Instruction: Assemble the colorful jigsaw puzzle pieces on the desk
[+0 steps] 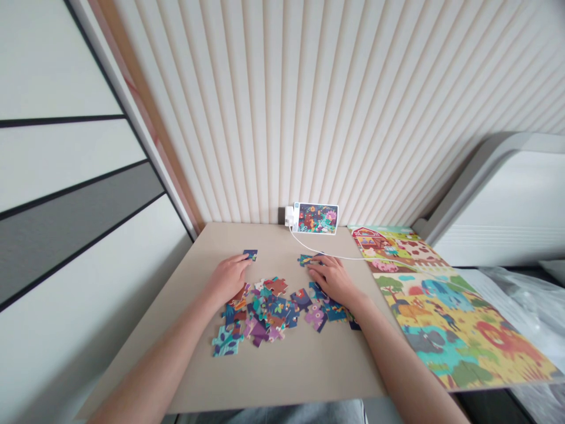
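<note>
1. White cable point(353, 258) crosses the head view from a charger point(289, 216) to the farm picture point(399, 247) — passing just beyond the right hand point(333, 278).
2. A picture card point(316, 218) leans at the counter's point(265, 383) far edge; the animal picture point(463, 330) lies right of the right forearm.
3. Left hand point(228, 278), unclenched, touches a dark piece point(250, 255); the right, fingers slightly apart, touches pieces point(304, 260).
4. Loose puzzle pieces point(273, 312) lie nearer the body — heaped between the forearms.
</note>
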A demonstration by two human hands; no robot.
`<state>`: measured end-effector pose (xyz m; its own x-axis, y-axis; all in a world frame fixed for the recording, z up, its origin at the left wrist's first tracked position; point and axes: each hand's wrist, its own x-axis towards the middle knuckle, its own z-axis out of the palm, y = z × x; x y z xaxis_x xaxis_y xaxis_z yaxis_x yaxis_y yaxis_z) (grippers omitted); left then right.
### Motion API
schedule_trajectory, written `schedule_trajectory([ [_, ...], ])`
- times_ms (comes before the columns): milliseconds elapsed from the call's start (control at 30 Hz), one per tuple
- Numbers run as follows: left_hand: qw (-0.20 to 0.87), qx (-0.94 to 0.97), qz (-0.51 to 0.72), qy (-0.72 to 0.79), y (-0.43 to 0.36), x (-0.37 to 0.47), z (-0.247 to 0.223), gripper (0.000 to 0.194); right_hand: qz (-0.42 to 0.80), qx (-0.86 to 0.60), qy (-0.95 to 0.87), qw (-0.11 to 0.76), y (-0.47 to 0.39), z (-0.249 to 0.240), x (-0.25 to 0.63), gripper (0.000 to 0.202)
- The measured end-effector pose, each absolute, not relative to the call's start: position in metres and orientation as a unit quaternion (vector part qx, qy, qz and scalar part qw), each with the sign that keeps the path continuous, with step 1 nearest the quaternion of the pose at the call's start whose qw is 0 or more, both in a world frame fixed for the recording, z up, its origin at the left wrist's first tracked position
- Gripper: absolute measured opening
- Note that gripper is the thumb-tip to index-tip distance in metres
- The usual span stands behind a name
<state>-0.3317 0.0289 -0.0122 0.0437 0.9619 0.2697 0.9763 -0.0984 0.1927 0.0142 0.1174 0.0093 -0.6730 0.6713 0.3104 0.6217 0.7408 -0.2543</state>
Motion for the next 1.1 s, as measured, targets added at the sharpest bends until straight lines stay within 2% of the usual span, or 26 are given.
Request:
schedule_trajectory([
  [400, 0.033, -0.728, -0.153, -0.668, 0.029, -0.33, -0.012, 0.046, 0.049, -0.377, -0.905, 0.194, 0.121, 0.008, 0.016, 0.035],
  [633, 0.033, -0.728, -0.152, -0.668, 0.029, -0.33, -0.011, 0.046, 0.072, -0.403, -0.9, 0.152, 0.118, 0.006, 0.035, 0.038],
  [867, 0.032, -0.721, -0.153, -0.676, 0.028, -0.33, -0.01, 0.045, 0.086, -0.46, -0.858, 0.211, 0.123, 0.01, 0.053, 0.029],
  [1100, 0.033, -0.723, -0.155, -0.672, 0.028, -0.33, -0.008, 0.045, 0.129, -0.506, -0.815, 0.251, 0.15, -0.005, 0.071, 0.032],
])
